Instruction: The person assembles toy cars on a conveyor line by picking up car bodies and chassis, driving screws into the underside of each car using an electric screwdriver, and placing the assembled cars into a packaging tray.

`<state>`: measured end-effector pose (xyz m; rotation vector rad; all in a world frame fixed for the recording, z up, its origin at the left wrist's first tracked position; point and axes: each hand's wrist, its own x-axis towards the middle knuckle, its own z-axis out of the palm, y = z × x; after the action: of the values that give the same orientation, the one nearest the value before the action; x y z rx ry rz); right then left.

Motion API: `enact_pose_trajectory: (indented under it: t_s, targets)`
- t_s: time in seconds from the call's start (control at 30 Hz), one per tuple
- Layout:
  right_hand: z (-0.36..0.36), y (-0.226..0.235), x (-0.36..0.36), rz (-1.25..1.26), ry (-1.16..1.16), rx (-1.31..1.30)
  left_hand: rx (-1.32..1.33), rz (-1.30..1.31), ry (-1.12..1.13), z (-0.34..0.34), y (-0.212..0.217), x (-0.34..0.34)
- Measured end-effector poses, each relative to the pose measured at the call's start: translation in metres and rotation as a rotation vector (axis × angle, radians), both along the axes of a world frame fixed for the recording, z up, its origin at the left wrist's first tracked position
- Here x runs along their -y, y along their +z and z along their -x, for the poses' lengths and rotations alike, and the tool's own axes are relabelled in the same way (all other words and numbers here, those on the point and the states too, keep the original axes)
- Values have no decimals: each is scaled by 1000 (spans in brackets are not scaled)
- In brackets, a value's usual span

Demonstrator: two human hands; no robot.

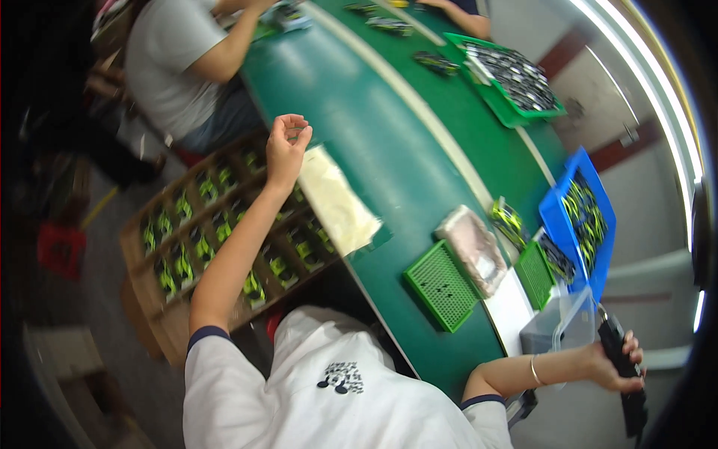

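Observation:
My left hand (289,150) is raised above the table's left edge, beside a cream sheet (338,202). Its fingers are loosely curled, with a gap to the thumb, and I see nothing between them. Far to the right, my right hand (615,368) grips a black electric screwdriver (613,340), bit pointing up and a cord hanging below. Under my left forearm lies a divided cardboard tray (153,299) with black and yellow-green parts in its compartments.
On the green table (351,97) stand a green perforated basket (443,288) with small dark pieces, a pinkish lined tray (473,251) and a clear bin (561,325). A blue crate (580,217) and green crate (512,82) hold parts. Co-workers sit at the far side.

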<state>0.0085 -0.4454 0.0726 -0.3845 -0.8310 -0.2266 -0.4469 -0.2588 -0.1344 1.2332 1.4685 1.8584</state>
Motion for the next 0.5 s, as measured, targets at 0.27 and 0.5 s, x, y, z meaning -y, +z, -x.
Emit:
enact_pose_trajectory:
  t_s: [0.27, 0.5]
  targets:
    - [-5, 2, 12, -12, -242, -91, -753, 69, -576, -123, 45, -137]
    - [-3, -4, 19, -82, -178, -28, -999, 340, -260, -183, 33, -288]
